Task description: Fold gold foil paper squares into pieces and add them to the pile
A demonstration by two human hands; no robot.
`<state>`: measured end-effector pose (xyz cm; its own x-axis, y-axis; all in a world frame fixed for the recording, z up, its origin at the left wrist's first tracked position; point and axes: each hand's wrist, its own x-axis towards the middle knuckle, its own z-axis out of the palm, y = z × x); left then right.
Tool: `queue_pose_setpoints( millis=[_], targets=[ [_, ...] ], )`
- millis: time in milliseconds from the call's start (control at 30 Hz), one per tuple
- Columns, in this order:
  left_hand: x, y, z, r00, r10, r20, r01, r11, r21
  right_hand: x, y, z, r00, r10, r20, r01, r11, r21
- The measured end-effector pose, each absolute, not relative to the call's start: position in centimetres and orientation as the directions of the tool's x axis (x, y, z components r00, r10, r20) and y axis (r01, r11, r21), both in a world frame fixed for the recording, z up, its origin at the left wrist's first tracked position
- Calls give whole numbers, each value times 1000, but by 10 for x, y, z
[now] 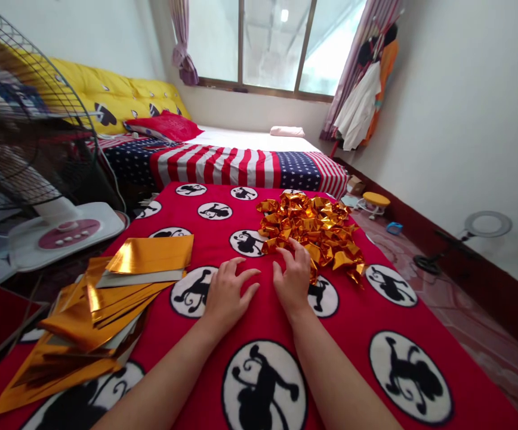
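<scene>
My left hand [228, 291] rests on the red cloth [259, 313] with its fingers spread and nothing in them. My right hand [293, 276] lies at the near left edge of a heap of folded gold foil paper pieces [313, 230]. Its fingers are apart; I cannot tell whether the fingertips touch a foil piece. Left of my left hand is a loose stack of flat gold foil paper sheets [149, 254], some showing a pale grey backing. The cloth is printed with white discs holding black monkey figures.
A fan [68, 230] stands at the left. Beyond the cloth is a bed with a stars-and-stripes cover [223, 166] and a red pillow [167, 125]. A yellow-topped stool [376, 200] and a ring light [488, 224] stand on the floor at right. Clothes [360, 107] hang by the window.
</scene>
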<state>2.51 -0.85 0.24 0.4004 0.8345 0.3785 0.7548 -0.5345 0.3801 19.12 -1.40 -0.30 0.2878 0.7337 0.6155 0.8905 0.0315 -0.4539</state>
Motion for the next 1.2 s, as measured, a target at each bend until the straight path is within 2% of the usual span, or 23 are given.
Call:
queue_pose_setpoints(
  millis=[167,367,667,800,967,1067,1200],
  targets=[
    [45,4,-3,478,818,322,791,-559,247,192,-6,-8,277,812,514,908,-45,-418],
    [62,17,-8,480,829,288,813,-543,209,194,-2,-14,310,836,452,892,-91,-444],
    [80,45,-7,457,841,288,809,-528,258,205,28,-12,352,782,515,904,-142,-403],
    [81,47,-8,447,841,304,805,-527,272,206,37,-13,382,781,494,898,-189,-396],
    [77,48,-7,427,835,348,773,-537,339,200,21,-11,347,745,570,895,-81,-438],
    [75,51,-8,392,841,373,745,-529,407,193,11,-10,277,826,491,887,-23,-461],
    [72,51,-12,319,858,402,697,-500,514,187,9,-11,283,874,394,903,-104,-416]
  ],
)
